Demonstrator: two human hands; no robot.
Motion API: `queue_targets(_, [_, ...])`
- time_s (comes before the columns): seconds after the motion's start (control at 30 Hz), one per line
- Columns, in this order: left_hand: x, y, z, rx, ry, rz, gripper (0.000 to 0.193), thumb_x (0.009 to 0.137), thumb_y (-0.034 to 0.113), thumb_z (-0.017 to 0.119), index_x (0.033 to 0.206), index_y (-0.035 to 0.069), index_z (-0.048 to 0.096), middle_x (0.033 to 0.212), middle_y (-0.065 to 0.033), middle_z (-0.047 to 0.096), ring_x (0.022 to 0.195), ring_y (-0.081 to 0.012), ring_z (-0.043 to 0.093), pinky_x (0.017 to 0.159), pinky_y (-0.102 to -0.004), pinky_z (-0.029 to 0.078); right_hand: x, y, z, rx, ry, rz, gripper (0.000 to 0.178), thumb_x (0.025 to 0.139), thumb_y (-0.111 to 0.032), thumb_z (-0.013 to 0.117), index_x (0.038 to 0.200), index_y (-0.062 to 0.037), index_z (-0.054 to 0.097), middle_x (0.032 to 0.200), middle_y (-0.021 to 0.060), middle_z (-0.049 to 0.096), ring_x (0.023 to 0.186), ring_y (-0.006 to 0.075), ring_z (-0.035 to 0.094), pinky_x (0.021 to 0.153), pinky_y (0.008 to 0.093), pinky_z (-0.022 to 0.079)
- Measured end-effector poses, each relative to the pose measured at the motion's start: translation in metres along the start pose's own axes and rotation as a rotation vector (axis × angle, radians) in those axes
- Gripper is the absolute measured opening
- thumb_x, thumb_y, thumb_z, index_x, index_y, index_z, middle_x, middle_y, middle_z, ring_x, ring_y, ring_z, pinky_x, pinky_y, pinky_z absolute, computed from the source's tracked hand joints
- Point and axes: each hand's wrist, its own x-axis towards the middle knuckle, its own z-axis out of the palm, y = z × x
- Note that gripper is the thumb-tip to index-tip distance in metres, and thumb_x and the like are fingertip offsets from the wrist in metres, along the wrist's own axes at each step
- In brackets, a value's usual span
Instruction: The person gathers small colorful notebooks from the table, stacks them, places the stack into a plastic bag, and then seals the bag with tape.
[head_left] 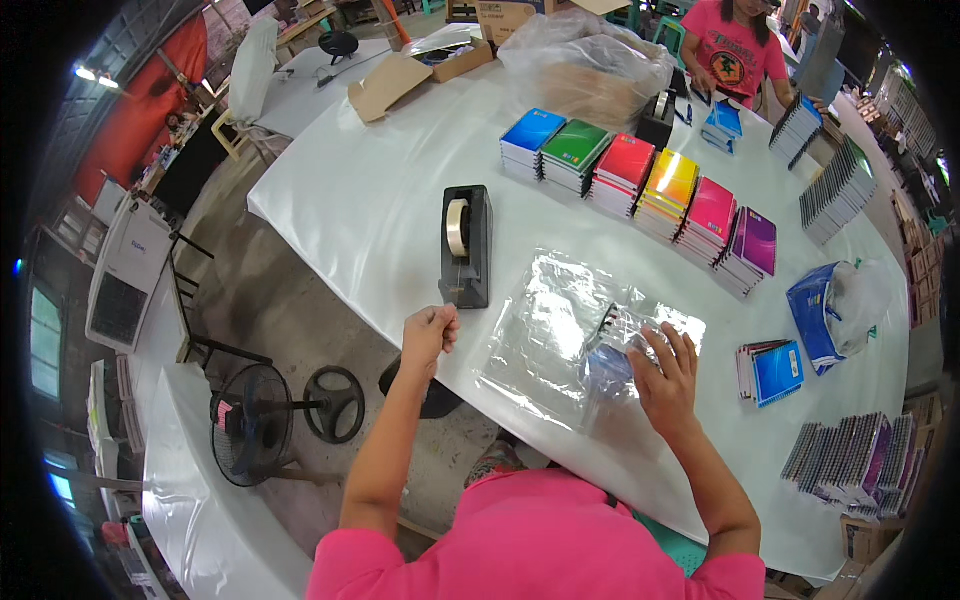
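My left hand (430, 336) is pinched closed at the front end of a black tape dispenser (480, 240). The dispenser carries a roll of tape (457, 228), and the tape's loose end runs down to my fingers, though the strip itself is hard to see. My right hand (668, 378) lies with fingers stretched and apart on a bundle in clear plastic (612, 362). A spiral binding shows through that plastic, with a bluish cover below it. Beneath and to the left spread shiny clear plastic sheets (535, 335) on the white-covered table (370, 220).
Stacks of spiral notebooks (668, 188) in several colours stand in a row beyond. At right are a blue plastic bag (815, 315), a small notebook pile (778, 372) and more stacks (850, 455). A person (735, 50) works at the far side. A fan (250, 425) stands left.
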Motion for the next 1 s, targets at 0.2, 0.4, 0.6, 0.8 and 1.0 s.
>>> queue_targets(0.2, [0.018, 0.012, -0.028, 0.920, -0.011, 0.389, 0.026, 0.084, 0.025, 0.056, 0.077, 0.001, 0.064, 0.056, -0.0006, 0.053, 0.042, -0.0086, 0.046, 0.039, -0.0242, 0.037, 0.000, 0.010, 0.008, 0.122, 0.081, -0.051, 0.028, 0.066, -0.001, 0.064, 0.093, -0.0058, 0.063, 0.104, 0.0069, 0.057, 0.100, 0.0252, 0.051, 0.084, 0.0385, 0.040])
queue_targets(0.4, [-0.107, 0.081, 0.132, -0.200, -0.546, -0.105, 0.029, 0.083, 0.029, 0.060, 0.071, 0.002, 0.062, 0.052, -0.0009, 0.052, 0.042, -0.0067, 0.046, 0.039, -0.0211, 0.035, -0.003, 0.014, 0.008, 0.075, 0.100, -0.112, 0.023, 0.070, -0.006, 0.063, 0.093, -0.0082, 0.063, 0.099, 0.0016, 0.060, 0.095, 0.0196, 0.054, 0.082, 0.0363, 0.039])
queue_targets(0.6, [-0.115, 0.056, 0.160, 0.207, -0.214, 0.419, 0.044, 0.080, 0.035, 0.062, 0.060, -0.003, 0.055, 0.046, -0.0142, 0.049, 0.041, -0.0222, 0.048, 0.043, -0.0337, 0.038, -0.004, 0.012, -0.003, 0.206, 0.088, -0.067, 0.017, 0.068, -0.013, 0.069, 0.082, -0.0068, 0.062, 0.093, 0.0038, 0.063, 0.094, 0.0207, 0.057, 0.081, 0.0348, 0.039])
queue_targets(0.8, [-0.111, 0.019, 0.167, 0.300, -0.183, 0.346, 0.046, 0.076, 0.038, 0.066, 0.057, -0.001, 0.051, 0.049, -0.0153, 0.051, 0.045, -0.0314, 0.051, 0.045, -0.0397, 0.039, 0.053, 0.050, 0.002, 0.546, -0.332, 0.445, 0.046, 0.068, -0.027, 0.071, 0.105, -0.0032, 0.058, 0.097, 0.0132, 0.061, 0.097, 0.0296, 0.055, 0.084, 0.0397, 0.039])
queue_targets(1.0, [-0.149, -0.016, 0.172, 0.123, -0.852, 0.564, 0.027, 0.078, 0.024, 0.065, 0.089, 0.000, 0.058, 0.071, -0.0132, 0.060, 0.060, -0.0211, 0.059, 0.050, -0.0338, 0.044, 0.088, 0.005, 0.010, -0.036, -0.636, 0.142, 0.084, 0.062, -0.045, 0.070, 0.130, -0.0083, 0.037, 0.102, 0.0182, 0.058, 0.100, 0.0334, 0.053, 0.086, 0.0429, 0.040])
